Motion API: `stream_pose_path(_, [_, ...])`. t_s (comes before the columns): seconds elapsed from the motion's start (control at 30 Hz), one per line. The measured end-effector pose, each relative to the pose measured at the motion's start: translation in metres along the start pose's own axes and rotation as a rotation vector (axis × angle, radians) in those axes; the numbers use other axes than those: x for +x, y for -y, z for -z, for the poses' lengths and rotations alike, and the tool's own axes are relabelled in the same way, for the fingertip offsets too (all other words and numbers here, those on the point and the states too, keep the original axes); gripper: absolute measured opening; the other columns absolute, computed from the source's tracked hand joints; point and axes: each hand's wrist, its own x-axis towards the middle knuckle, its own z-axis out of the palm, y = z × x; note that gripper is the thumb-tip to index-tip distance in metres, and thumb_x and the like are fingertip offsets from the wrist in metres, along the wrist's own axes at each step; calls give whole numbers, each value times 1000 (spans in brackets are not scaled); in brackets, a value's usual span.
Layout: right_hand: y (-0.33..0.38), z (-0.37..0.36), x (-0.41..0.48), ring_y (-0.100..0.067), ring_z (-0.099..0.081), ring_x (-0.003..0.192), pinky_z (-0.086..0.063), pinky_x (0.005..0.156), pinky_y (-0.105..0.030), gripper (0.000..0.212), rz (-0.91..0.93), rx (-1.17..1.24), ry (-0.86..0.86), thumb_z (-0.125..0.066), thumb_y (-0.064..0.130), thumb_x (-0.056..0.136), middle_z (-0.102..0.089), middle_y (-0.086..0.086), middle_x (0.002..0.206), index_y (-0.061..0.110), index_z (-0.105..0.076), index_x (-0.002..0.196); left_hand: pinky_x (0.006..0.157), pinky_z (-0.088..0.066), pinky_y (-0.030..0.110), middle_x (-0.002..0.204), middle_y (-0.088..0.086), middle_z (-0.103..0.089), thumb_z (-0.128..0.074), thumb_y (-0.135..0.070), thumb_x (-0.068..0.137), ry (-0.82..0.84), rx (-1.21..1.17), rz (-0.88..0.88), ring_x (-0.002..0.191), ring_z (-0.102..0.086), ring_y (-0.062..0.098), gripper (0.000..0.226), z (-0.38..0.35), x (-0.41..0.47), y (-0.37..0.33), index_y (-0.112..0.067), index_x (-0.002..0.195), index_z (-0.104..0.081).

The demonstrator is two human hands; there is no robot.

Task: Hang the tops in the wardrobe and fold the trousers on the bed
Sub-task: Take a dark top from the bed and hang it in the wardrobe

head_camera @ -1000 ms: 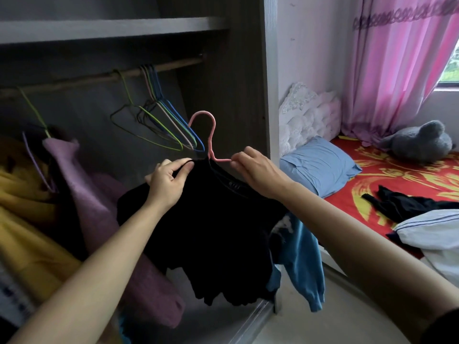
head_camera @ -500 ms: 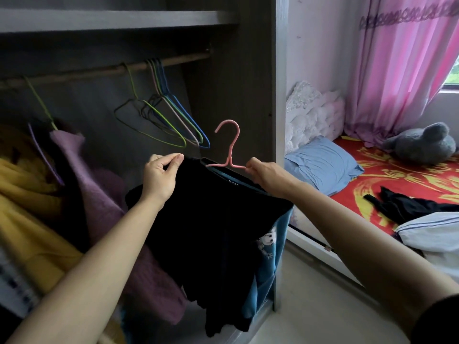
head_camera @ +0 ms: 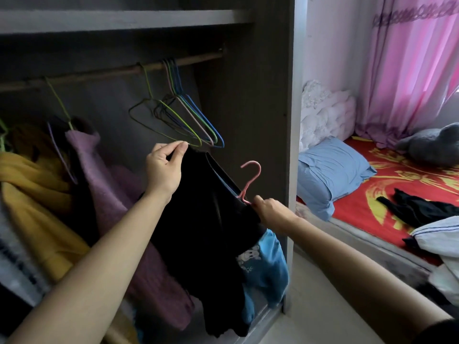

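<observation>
A black top with blue sleeves hangs on a pink hanger in front of the open wardrobe. My left hand pinches the top's left shoulder, raised high. My right hand grips the right shoulder and the hanger's base, lower down, so the hanger tilts to the right. The wooden rail runs above, with several bare wire hangers on it. Dark trousers lie on the red bed.
A purple top and a yellow garment hang at the wardrobe's left. The wardrobe side panel stands just right of my right hand. A blue pillow, a grey plush toy and white clothing lie on the bed.
My left hand has lifted the top's left shoulder while my right hand dropped lower and to the right, tilting the pink hanger. The view has shifted slightly left.
</observation>
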Motion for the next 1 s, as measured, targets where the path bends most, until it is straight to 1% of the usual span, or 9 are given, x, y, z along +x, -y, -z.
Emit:
stream_pose_path(0.07, [1,13,5,-38,-66,81,-52,71,-52,18,8,22,-115,-48,30,101,-67,-14,90,12,-46,104,80,-40,2,91,-5,-58,-68,-24,92,50,63,-37,80,-58,-12,19,6,2,7,-12,104,-76])
stream_pose_path(0.17, [8,42,15,-25,-63,77,-45,61,-37,22,123,53,-424,-39,41,105,-62,3,87,21,-48,100,84,-43,14,94,5,-60,-68,-22,92,133,237,-72,85,-60,9,20,20,5,24,-8,104,-76])
stream_pose_path(0.3, [24,78,26,-22,-58,72,-35,59,-33,24,172,96,-576,-39,43,105,-58,4,96,22,-50,103,86,-43,21,99,12,-63,-68,-19,92,144,235,59,95,-63,24,19,31,-3,48,-4,102,-75])
stream_pose_path(0.47, [41,103,37,-12,-46,66,-27,52,-30,28,209,45,-584,-39,44,105,-59,3,101,21,-54,107,81,-38,22,94,6,-55,-60,-14,96,224,269,181,99,-59,28,20,32,-7,63,2,94,-71])
stream_pose_path(0.57, [51,116,43,-9,-47,65,-25,51,-20,27,259,44,-566,-41,45,105,-57,7,101,23,-56,109,79,-40,16,96,0,-64,-58,-21,98,299,142,181,97,-61,14,19,26,-5,53,-7,102,-70])
stream_pose_path(0.67, [56,133,46,-9,-51,67,-31,52,-25,28,280,17,-566,-42,47,104,-57,9,100,24,-57,109,79,-44,7,96,-13,-72,-64,-32,94,429,-20,177,89,-63,-5,14,21,0,42,-25,105,-71])
stream_pose_path(0.77, [53,149,46,-11,-53,72,-39,57,-30,32,281,-11,-583,-41,51,103,-60,8,100,24,-58,107,71,-46,6,78,-22,-72,-69,-22,92,305,-99,167,74,-61,-11,7,10,10,36,-24,95,-75])
stream_pose_path(0.9, [39,164,50,-12,-58,77,-40,57,-22,31,316,-31,-564,-40,50,104,-61,11,97,26,-58,111,67,-47,8,72,-23,-70,-70,-23,91,179,-170,132,69,-60,-9,12,-7,21,34,-33,86,-73])
stream_pose_path(1.0, [26,170,53,-19,-64,82,-53,70,-38,34,369,-60,-471,-39,46,105,-67,5,97,23,-61,117,69,-49,12,74,-20,-71,-70,-27,91,154,-134,123,71,-62,-6,10,-13,31,38,-34,85,-73])
